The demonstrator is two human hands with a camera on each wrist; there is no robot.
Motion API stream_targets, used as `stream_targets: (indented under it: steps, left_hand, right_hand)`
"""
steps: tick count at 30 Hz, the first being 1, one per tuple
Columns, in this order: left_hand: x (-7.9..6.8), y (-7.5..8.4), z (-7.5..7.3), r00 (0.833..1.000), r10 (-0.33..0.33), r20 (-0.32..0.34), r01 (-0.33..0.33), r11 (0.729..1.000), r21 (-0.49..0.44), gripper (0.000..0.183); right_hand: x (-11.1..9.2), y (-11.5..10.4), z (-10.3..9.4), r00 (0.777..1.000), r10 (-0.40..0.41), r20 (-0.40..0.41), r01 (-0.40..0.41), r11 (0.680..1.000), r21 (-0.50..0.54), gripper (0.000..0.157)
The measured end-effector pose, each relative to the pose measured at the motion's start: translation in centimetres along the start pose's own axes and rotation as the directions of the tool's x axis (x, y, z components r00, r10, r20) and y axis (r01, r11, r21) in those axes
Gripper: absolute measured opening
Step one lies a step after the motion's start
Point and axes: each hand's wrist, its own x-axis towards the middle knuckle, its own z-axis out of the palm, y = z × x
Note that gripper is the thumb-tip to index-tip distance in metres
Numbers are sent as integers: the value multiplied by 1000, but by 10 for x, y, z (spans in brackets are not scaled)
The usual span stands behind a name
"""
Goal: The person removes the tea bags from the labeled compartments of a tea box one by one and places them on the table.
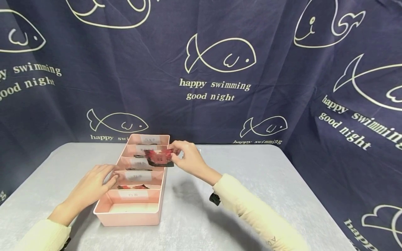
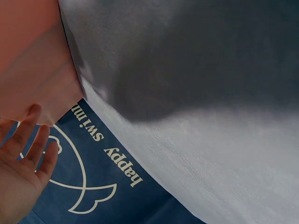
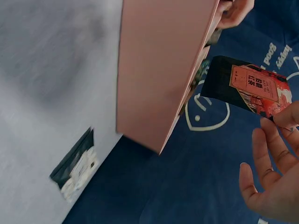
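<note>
Pink box (image 1: 128, 219): sits on the grey worktop (image 1: 267, 174), its dividers (image 1: 157, 177) making labelled compartments.
Red-and-black packet (image 1: 159, 158): in the air over the box's right side, near the middle compartments.
Right hand (image 1: 188, 157): fingers pinch the packet at one edge; I'd keep that hold light, so the wrapper doesn't crease.
Left hand (image 1: 94, 183): fingers loosely extended at the left rim, gripping nothing I can make out; gentle pressure there should steady the box.
Clearance: the packet's lower edge is best kept above the dividers, or it may snag.
Dark-and-white packet (image 3: 74, 165): lies on the worktop near the box, best left undisturbed.
</note>
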Motion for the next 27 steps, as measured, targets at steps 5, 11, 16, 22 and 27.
stream_targets:
  steps: [5, 11, 16, 22, 27]
  left_hand:
    - [1, 0, 1, 1000, 13, -7, -13, 1000, -7, 27]
    - [0, 0, 1, 1000, 8, -7, -8, 1000, -9, 28]
    - [0, 1, -1, 1000, 2, -7, -2, 1000, -9, 30]
    - [0, 1, -1, 1000, 2, -5, -2, 1000, -2, 29]
    - [0, 0, 1, 1000, 5, -5, -5, 1000, -3, 29]
  right_hand:
    - [-8, 15, -13, 998, 45, -34, -44, 999, 11, 14]
    - [-19, 35, -29, 991, 125, -37, -125, 992, -10, 14]
    - [-30, 58, -38, 979, 201, -45, -202, 979, -28, 14]
    - [-41, 85, -45, 958, 279, -61, -280, 960, -13, 13]
    - [-50, 104, -53, 942, 331, -58, -331, 944, 5, 11]
